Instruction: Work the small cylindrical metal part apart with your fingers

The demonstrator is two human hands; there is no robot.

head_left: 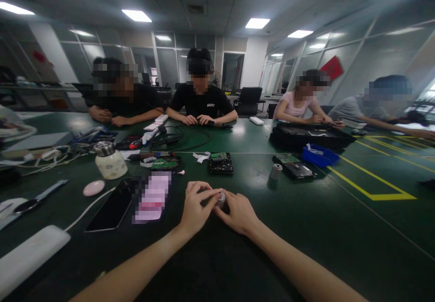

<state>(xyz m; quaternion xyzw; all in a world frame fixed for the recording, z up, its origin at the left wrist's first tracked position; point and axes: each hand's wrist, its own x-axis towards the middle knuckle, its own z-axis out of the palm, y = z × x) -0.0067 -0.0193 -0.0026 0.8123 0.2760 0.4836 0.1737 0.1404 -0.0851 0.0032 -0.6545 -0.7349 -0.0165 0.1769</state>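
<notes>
A small grey cylindrical canister (221,199) stands on the green table between my hands, mostly covered by fingers. My right hand (239,211) curls round its right and near sides, with thumb and fingers closed on it. My left hand (199,206) reaches over from the left, thumb and forefinger pinched together at the canister's top. Whatever those two fingertips hold, if anything, is too small to make out. A similar canister (277,171) stands farther off to the right. Beyond my hands lies a hard drive (220,163) with a green circuit board on it.
More hard drives (295,166) lie right and left, one by a blue tray (320,156). At left are a phone (110,206), a blurred pink screen (153,197), a cream bottle (111,162) and a white power strip (34,256). Several people sit across the table (306,238).
</notes>
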